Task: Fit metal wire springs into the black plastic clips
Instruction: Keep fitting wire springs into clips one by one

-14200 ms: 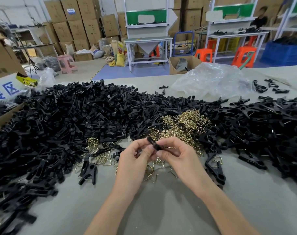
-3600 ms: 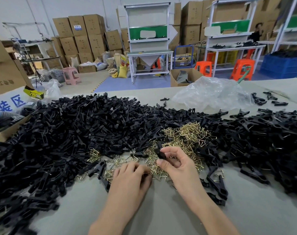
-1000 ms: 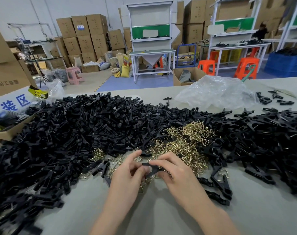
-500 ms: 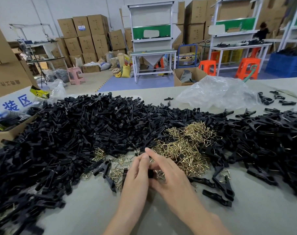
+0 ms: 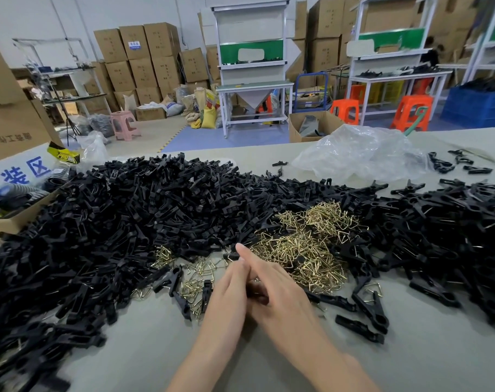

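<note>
My left hand (image 5: 226, 301) and my right hand (image 5: 283, 301) are pressed close together over the table's near middle, with their long fingers pointing forward. Between them they hold a black plastic clip (image 5: 256, 290), of which only a dark sliver shows. Just beyond the fingertips lies a heap of brass-coloured wire springs (image 5: 305, 250). More springs (image 5: 195, 278) are scattered to the left of my hands. A large mound of black clip parts (image 5: 99, 227) fills the left and middle of the table. Another pile of black clips (image 5: 452, 227) covers the right.
A few loose clips (image 5: 373, 306) lie on the grey table (image 5: 410, 363) right of my hands. A crumpled clear plastic bag (image 5: 362, 154) sits at the back right. A cardboard box (image 5: 11, 219) stands at the left edge. Workbenches, stools and stacked cartons fill the room behind.
Half a second ago my hands were in nearly the same place. They have closed tighter together, so less of the clip shows between them. A second ago the clip was plainly pinched between both hands.
</note>
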Demonstrator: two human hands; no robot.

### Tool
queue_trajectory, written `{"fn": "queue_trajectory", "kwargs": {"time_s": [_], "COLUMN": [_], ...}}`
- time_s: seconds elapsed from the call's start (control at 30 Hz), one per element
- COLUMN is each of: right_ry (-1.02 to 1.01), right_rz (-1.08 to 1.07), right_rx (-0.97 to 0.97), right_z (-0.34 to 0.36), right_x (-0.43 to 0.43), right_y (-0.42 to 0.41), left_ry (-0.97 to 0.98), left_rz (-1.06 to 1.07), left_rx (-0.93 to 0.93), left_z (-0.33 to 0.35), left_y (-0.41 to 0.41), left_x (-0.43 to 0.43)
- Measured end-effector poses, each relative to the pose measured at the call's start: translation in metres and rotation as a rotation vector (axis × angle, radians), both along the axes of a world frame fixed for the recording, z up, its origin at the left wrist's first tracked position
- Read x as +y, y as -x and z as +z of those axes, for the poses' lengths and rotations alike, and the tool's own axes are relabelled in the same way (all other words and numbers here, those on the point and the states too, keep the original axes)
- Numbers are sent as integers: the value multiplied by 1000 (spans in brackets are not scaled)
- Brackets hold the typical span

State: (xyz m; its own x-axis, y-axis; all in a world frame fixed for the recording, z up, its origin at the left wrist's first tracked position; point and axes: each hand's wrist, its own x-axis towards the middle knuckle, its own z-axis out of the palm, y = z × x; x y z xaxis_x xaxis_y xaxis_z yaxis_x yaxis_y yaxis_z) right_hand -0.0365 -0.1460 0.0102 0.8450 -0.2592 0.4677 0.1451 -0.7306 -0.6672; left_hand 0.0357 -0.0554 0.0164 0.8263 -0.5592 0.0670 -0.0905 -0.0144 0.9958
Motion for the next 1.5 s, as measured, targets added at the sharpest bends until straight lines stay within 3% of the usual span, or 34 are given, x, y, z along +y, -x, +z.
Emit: {"fn": "queue_trajectory", "kwargs": {"time_s": [0.17,0.4,0.5,0.63,0.8,0.9,1.17,1.5], "right_ry": [-7,-304,-331,-228,6,77,164,194], "right_rz": [5,-10,-10,-54,6,50,78,57], "right_rx": [68,73,89,106,33,30,77,21], "right_z": [-4,-9,-8,-11,-7,-6,-7,-11], "right_x": [-4,-5,-3,-2,-5,-4,0,1], "right_y": [-3,-7,-7,-4,-2,-2,-2,-3], "left_ry": [-49,89,249,389,344,285,103,20], "left_rz": [15,23,11,-76,-150,-142,-11,104], "left_rx": [27,298,539,810,887,864,542,379], "left_z": [-1,5,11,18,18,16,14,14], "left_y": [2,0,-1,-4,-10,-12,3,6], "left_x": [-1,6,6,13,18,17,3,-4]}}
